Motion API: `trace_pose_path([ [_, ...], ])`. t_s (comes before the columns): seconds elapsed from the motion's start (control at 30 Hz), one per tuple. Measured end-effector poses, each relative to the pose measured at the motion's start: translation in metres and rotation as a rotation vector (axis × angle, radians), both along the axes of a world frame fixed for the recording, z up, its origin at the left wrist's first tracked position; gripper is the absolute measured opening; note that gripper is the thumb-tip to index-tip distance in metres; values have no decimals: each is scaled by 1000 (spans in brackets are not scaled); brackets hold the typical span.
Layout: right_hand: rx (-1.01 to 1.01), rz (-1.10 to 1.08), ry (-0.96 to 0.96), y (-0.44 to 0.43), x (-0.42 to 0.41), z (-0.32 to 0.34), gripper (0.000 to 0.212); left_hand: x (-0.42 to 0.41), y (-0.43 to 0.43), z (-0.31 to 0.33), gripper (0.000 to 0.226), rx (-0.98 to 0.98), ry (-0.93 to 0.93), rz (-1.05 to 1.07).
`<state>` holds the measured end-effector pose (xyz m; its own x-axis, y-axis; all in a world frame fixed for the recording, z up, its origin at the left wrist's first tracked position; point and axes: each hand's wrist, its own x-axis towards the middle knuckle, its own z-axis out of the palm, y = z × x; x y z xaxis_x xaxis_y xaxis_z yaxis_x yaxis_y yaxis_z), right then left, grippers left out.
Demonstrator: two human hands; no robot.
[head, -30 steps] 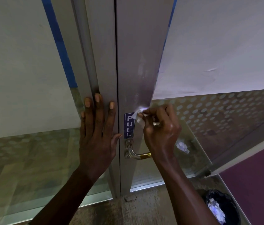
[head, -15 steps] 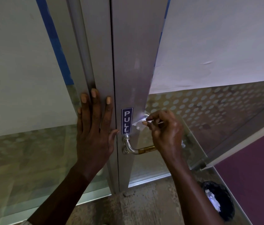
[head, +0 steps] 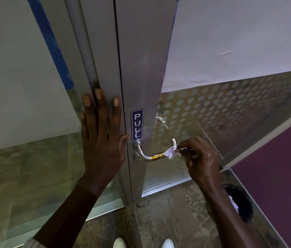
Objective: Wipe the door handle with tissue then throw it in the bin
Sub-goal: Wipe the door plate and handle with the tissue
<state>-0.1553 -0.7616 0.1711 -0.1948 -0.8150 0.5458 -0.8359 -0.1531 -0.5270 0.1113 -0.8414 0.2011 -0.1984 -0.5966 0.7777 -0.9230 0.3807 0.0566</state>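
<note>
A curved metal door handle (head: 147,155) with a brass band sticks out of the silver door frame below a blue PULL sticker (head: 137,124). My right hand (head: 201,159) pinches a small crumpled white tissue (head: 171,153) against the outer end of the handle. My left hand (head: 101,140) lies flat, fingers spread, on the fixed frame just left of the door edge. A black bin (head: 242,203) with white tissue inside stands on the floor at the lower right, partly hidden by my right forearm.
The glass door (head: 212,111) with a dotted frosted pattern swings open to the right. A glass panel (head: 16,158) fills the left. A purple wall (head: 284,167) is at the right. My white shoes (head: 119,243) show at the bottom on the mottled floor.
My right hand with the tissue has moved from beside the PULL sticker down and right to the handle's outer end. The left hand has stayed on the frame.
</note>
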Motion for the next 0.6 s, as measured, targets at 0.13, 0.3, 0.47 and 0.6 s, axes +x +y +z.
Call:
trace_pose_path([
  [0.13,-4,5,29,-7,12,-28,19,2,-1,-1,128,12,1,-13],
  [0.3,10,13,172,-9,14,-45,37,2,-1,0,128,12,-11,-15],
  [0.47,104,91,309,-11,53,-53,53,3,-2,0,126,9,-20,-12],
  [0.6,82,171,405,-14,88,-49,46,5,-3,-3,125,11,-16,-21],
])
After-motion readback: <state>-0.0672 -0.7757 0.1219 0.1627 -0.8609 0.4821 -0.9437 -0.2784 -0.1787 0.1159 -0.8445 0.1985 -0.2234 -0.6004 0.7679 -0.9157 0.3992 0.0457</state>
